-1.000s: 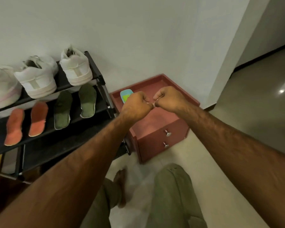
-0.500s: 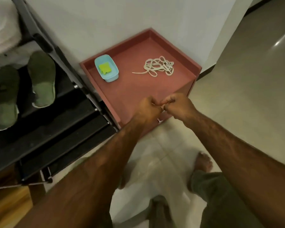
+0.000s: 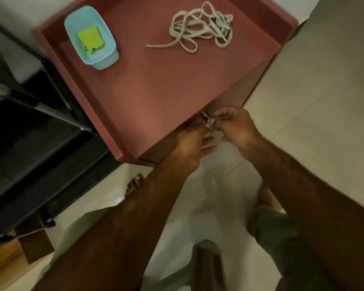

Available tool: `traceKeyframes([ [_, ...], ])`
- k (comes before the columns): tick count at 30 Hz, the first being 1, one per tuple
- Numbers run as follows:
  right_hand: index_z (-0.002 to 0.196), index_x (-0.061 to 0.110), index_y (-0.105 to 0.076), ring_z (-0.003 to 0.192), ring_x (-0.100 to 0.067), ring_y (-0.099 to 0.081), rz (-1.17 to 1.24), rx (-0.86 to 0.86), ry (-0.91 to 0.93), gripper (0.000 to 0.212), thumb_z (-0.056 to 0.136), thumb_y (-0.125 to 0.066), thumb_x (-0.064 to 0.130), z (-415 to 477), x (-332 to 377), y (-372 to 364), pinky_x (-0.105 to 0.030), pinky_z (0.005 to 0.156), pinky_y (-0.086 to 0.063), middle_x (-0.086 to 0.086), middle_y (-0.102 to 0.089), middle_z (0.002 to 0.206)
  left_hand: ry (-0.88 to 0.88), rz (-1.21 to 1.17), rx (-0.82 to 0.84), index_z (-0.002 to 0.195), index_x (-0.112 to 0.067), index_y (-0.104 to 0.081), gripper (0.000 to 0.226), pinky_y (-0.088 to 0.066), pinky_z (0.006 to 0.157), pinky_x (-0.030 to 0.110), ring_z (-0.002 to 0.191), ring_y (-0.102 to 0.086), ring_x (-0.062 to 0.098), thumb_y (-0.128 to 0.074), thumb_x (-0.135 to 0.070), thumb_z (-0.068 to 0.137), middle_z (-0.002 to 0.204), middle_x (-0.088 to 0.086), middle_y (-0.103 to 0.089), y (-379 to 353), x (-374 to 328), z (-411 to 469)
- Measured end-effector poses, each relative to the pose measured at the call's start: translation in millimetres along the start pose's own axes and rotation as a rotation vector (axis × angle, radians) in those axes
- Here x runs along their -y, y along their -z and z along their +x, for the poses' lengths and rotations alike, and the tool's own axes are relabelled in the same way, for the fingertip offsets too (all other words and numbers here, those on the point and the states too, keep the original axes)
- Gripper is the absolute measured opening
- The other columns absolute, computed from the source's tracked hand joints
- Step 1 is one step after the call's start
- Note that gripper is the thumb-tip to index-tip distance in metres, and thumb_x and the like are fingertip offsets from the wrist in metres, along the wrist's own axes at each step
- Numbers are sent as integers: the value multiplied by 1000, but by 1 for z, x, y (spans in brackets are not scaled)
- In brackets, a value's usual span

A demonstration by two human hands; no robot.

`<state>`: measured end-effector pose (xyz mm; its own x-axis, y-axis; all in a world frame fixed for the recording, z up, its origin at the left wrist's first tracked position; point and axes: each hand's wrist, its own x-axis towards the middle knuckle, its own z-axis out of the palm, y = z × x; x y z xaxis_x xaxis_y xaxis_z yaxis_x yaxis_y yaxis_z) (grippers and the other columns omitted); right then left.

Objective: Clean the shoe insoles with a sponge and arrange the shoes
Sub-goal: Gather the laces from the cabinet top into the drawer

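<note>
Mid-frame, by the cabinet (image 3: 156,91) knob (image 3: 205,116), the right hand (image 3: 237,127) pinches a small pale bit (image 3: 211,121); the left hand (image 3: 189,148) is too blurred to tell its grip.

The yellow-green sponge (image 3: 91,39) is lying flat inside a little blue tub (image 3: 105,57). The tub is sitting at the far left corner of the red cabinet top (image 3: 145,85). Pale shoelaces (image 3: 200,28) are lying in a messy heap at the far right, well apart from the tub.
</note>
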<state>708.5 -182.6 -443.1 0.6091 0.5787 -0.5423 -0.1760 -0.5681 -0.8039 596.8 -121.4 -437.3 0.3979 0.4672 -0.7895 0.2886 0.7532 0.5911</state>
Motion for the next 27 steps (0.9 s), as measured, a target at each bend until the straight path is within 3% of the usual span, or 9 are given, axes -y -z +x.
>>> traceKeyframes([
  [3,104,22,-73,89,-9,-70,35,-68,-8,17,88,-75,18,18,-13,-9,-31,77,-56,9,-72,96,22,-57,-40,128,-17,-68,27,-58,73,32,113,-66,18,-54,-22,106,126,1,-71,-4,6,21],
  [7,101,7,-72,74,-12,-73,101,-38,18,11,91,-75,10,24,-17,-14,-30,71,-60,7,-75,76,7,-183,-77,121,-15,-71,26,-59,72,31,106,-72,19,-50,-22,107,120,5,-74,-12,15,34],
  [9,100,4,-72,75,-16,-74,109,-48,25,12,90,-77,8,25,-18,-14,-33,73,-62,1,-77,79,-1,-225,-110,121,-12,-72,26,-60,68,29,99,-75,19,-52,-20,107,116,7,-76,-15,19,40],
  [14,95,12,-74,84,-29,-76,87,-30,18,12,86,-80,17,27,-19,-12,-52,82,-63,-10,-77,91,-2,-281,-138,120,-11,-73,24,-60,60,26,95,-77,20,-59,-19,103,112,7,-77,-15,18,40],
  [21,82,23,-75,83,-20,-75,19,-83,-1,11,73,-81,27,21,-27,-4,-49,83,-62,2,-77,84,-7,-242,-166,118,-12,-72,21,-64,70,36,93,-77,24,-58,-19,104,110,5,-77,-23,33,26],
  [27,76,18,-74,74,-16,-74,23,-120,-98,11,77,-80,9,-14,-54,27,-48,84,-63,1,-77,76,76,-301,-212,119,-14,-72,20,-62,60,33,87,-78,25,-61,-14,102,110,4,-78,-51,72,-7],
])
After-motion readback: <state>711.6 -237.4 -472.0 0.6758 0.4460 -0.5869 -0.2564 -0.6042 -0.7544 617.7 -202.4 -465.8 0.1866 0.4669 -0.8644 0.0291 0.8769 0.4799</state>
